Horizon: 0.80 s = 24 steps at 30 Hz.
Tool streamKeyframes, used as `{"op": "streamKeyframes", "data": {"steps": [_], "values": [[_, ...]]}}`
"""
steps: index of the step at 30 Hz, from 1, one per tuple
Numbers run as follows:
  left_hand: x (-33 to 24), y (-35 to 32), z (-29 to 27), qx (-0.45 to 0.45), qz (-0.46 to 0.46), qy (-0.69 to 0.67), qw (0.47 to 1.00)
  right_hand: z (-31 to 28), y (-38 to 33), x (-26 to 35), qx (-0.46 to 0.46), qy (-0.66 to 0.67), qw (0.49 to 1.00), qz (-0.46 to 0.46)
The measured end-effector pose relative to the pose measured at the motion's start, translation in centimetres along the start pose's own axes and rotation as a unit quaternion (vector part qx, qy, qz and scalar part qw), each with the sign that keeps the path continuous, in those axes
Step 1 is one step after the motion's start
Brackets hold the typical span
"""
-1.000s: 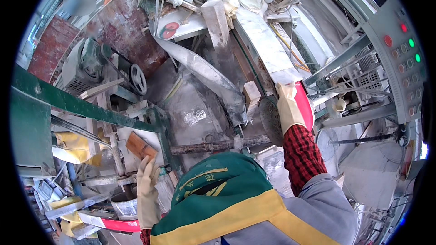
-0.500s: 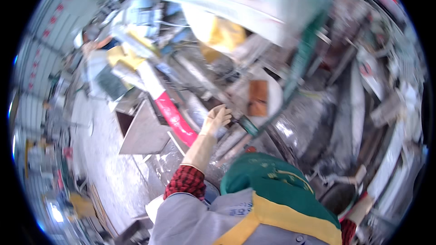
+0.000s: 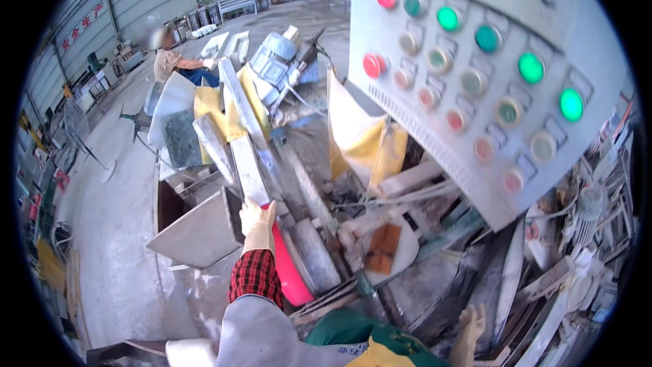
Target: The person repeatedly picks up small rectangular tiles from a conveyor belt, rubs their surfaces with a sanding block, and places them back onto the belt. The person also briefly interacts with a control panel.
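My left hand (image 3: 258, 223), in a cream glove, grips a long narrow strip at the point where its white length (image 3: 246, 166) meets a bright pink section (image 3: 291, 275). The pink section runs back under my wrist toward my body. Beside it lie grey stone-like bars (image 3: 314, 251). My right hand (image 3: 468, 333), gloved too, hangs low at the right with its fingers stretched and apart, holding nothing visible. Close to it are dark, wet-looking machine surfaces.
A large grey control panel (image 3: 502, 85) with rows of coloured buttons juts in at upper right. Ahead stands a blue-grey motor (image 3: 274, 54), with yellow sheeting (image 3: 387, 149) nearby. A flat panel (image 3: 193, 231) leans at left. Another person (image 3: 173, 61) sits farther off.
My view has lifted and swung, bringing the control panel fully in. My left hand has gone from beside a grey bar onto the pink-and-white strip. The right hand has come away from the dark opening.
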State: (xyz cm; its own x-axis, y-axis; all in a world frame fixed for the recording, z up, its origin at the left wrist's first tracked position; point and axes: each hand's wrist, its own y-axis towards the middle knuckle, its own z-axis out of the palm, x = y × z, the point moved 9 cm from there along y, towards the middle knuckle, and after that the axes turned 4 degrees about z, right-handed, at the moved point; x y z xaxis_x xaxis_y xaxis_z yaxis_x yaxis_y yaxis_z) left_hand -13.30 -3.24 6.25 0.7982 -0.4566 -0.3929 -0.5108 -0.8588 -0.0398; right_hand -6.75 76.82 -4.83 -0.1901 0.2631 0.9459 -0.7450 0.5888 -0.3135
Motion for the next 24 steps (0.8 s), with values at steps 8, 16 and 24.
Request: {"op": "streamKeyframes", "data": {"steps": [8, 16, 24], "values": [[-0.8, -0.1, 0.2, -0.038, -0.063, 0.009, 0.997, 5.4, -6.7, 2.8, 0.064, -0.016, 0.996, 0.058], [0.0, 0.4, 0.0, -0.105, -0.070, -0.137, 0.983, 0.3, -9.0, -3.4, 0.039, 0.001, 0.994, 0.099], [2.3, 4.7, 3.7, 0.116, 0.047, -0.613, 0.780, -0.9, -9.2, -7.0, 0.046, 0.018, 0.990, 0.135]]}}
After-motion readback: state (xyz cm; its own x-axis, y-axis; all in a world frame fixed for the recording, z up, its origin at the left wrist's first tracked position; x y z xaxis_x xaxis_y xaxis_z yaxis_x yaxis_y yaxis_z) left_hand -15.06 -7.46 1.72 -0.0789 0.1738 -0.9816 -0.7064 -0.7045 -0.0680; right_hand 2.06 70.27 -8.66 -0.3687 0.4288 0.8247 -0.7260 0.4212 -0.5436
